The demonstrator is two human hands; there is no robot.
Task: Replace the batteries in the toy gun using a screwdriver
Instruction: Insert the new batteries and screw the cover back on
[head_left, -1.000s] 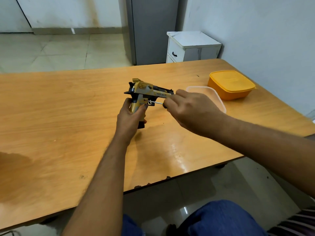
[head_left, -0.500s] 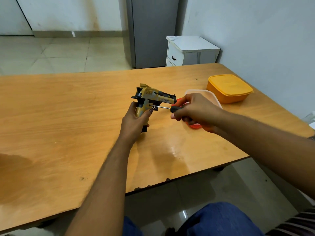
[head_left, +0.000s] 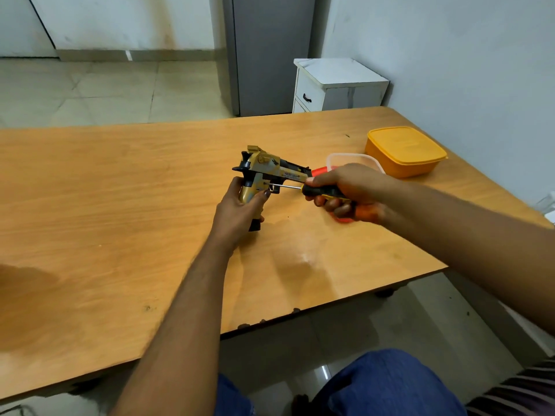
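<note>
A gold and black toy gun [head_left: 265, 171] stands upright on the wooden table [head_left: 120, 205], barrel pointing right. My left hand [head_left: 240, 207] grips its handle from the near side. My right hand [head_left: 345, 190] grips a screwdriver [head_left: 322, 191] with a black and yellow handle. Its thin metal shaft runs left, and the tip touches the side of the grip near the trigger. The lower part of the gun's handle is hidden by my left hand.
A clear plastic container [head_left: 354, 160] and a red lid [head_left: 319, 171] lie just behind my right hand. A closed yellow lunch box [head_left: 404, 151] sits at the table's far right. A white drawer cabinet [head_left: 336, 85] and a grey fridge [head_left: 270, 52] stand beyond the table.
My right hand has slid back along the screwdriver from near the tip to its handle, so the shaft now shows. The gun and my left hand stay in place.
</note>
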